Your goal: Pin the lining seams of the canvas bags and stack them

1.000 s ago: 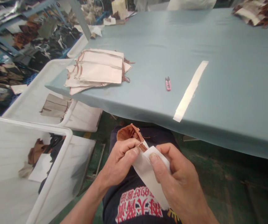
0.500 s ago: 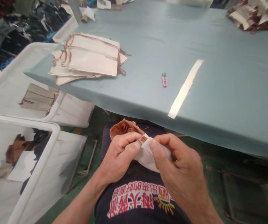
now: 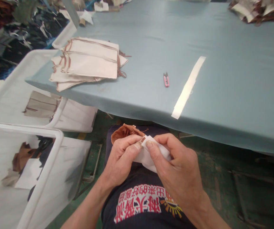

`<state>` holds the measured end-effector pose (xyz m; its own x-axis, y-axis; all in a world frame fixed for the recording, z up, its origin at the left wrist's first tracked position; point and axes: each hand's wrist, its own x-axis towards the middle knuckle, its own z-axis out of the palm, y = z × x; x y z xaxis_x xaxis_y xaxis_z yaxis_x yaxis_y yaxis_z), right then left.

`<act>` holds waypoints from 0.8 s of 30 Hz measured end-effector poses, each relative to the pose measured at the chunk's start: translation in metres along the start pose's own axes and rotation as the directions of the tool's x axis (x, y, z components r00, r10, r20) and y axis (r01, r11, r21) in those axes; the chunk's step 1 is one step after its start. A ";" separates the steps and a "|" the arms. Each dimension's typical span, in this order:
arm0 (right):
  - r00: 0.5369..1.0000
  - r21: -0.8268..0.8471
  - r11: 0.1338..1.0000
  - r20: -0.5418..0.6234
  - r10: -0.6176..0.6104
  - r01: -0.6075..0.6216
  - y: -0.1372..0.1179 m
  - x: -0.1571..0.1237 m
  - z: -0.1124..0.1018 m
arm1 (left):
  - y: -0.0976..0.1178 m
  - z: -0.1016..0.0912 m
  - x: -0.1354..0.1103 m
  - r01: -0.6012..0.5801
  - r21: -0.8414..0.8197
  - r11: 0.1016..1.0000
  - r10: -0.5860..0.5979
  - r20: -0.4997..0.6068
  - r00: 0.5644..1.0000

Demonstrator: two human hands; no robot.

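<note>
Two hands, pinched closed: left hand (image 3: 120, 159) on brown cloth (image 3: 118, 134), right hand (image 3: 178, 162) on white piece (image 3: 147, 159), edges together probably for alignment; pink snips (image 3: 166, 80) on table (image 3: 234, 89), seemingly within reach.

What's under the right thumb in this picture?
A white piece, showing on both sides of the thumb. The right hand covers the part directly beneath, and the piece's underside cannot be seen either.

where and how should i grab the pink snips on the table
Probably best pinched across the pink handle from the near side: the snips lie on the table, handle toward the near edge, dark blades pointing away.
</note>
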<state>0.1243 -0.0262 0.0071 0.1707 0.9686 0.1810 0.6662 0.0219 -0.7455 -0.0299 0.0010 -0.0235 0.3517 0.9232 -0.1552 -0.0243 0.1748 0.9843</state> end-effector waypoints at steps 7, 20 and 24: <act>1.000 0.000 1.000 0.016 -0.021 0.021 0.004 0.002 0.001 | -0.003 -0.002 0.003 0.027 -0.028 0.999 -0.027 0.000 1.000; 0.998 -0.005 0.999 0.048 0.037 -0.037 0.005 0.004 0.002 | -0.011 -0.001 0.003 0.064 -0.065 0.996 -0.066 -0.025 0.998; 0.999 -0.028 0.999 0.014 0.035 -0.035 0.005 0.005 0.005 | -0.010 -0.002 0.004 0.058 -0.059 0.997 -0.060 -0.034 0.998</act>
<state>0.1250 -0.0199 0.0009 0.1841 0.9720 0.1459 0.6797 -0.0187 -0.7333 -0.0297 0.0033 -0.0345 0.3207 0.9221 -0.2167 -0.0587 0.2477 0.9671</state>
